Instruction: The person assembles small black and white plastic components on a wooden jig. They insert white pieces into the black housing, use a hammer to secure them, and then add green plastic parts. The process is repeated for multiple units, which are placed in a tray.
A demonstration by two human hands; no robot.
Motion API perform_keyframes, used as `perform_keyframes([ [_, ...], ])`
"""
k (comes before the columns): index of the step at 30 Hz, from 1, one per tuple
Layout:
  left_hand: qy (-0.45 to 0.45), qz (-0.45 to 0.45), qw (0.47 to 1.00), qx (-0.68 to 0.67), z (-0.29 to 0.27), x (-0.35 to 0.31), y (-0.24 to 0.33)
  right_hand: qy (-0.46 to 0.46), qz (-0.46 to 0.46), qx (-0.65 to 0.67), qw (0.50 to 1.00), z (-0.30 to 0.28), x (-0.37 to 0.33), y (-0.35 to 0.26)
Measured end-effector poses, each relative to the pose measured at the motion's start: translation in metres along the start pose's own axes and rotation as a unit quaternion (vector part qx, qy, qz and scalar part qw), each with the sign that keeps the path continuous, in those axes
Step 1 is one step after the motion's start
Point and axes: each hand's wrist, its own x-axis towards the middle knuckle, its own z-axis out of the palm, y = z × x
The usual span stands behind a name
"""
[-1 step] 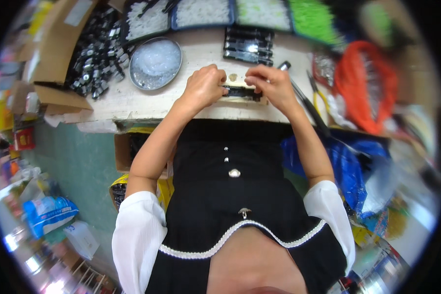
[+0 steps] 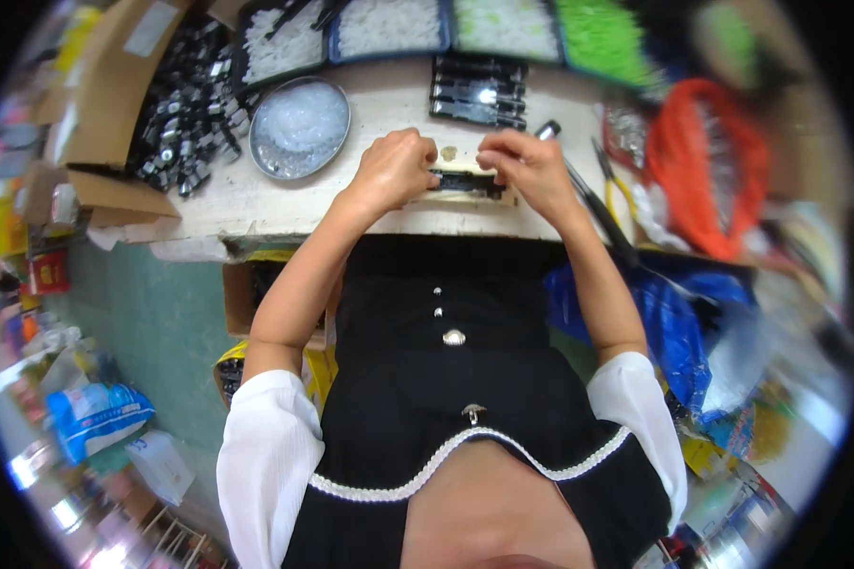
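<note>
A slim black plastic piece (image 2: 469,185) lies crosswise at the table's front edge, between my two hands. My left hand (image 2: 391,171) is closed, its thumb and fingers gripping the left end of that piece. Just above the piece's right end is my right hand (image 2: 533,173), fingers curled in a pinch; whatever it may hold is too small or hidden to make out. Beyond them, several similar black pieces with shiny faces (image 2: 479,99) lie in a neat stack. A round metal dish (image 2: 344,144) of clear, whitish small parts stands to the left.
Trays of white parts (image 2: 389,28) and green parts (image 2: 603,43) line the back. Black and silver parts (image 2: 194,123) heap beside a cardboard box (image 2: 114,76) at left. Yellow-handled pliers (image 2: 621,194), a dark long tool (image 2: 605,211) and a red bag (image 2: 678,180) are at right.
The view has shifted very slightly. Both hands keep almost the same places, and the left still grips the black piece.
</note>
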Motion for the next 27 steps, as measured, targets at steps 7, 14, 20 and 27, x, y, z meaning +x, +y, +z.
perform_keyframes([
  [7,0.121,0.047,0.991,-0.037,-0.029,0.095,0.010,0.054,0.032,0.097,0.993,-0.023,-0.012,0.021],
  [14,0.172,0.042,0.967,0.185,-0.024,0.182,0.016,0.051,0.012,0.061,0.997,-0.033,-0.021,0.021],
  [20,0.161,0.048,0.970,0.174,-0.026,0.190,0.020,0.055,0.003,0.027,0.998,-0.034,-0.026,0.025],
  [27,0.244,0.098,0.965,0.014,-0.026,0.193,-0.008,0.103,-0.113,-0.086,0.985,-0.034,-0.023,0.018],
])
